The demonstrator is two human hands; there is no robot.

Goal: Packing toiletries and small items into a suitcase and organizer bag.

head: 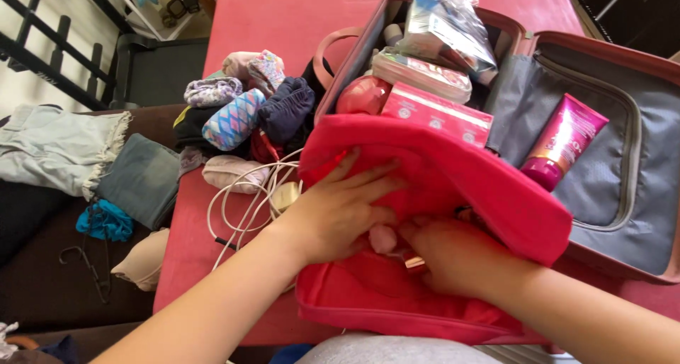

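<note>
My left hand lies flat and open on the soft red pouch at the suitcase's near edge; my right hand reaches inside, grip hidden. The limp cloth wants holding by its rim

Packages in my open suitcase: a flat pink box; behind it a clear-lidded pack; above, a crinkled transparent bag; a magenta tube lies on the grey lid lining.
</note>
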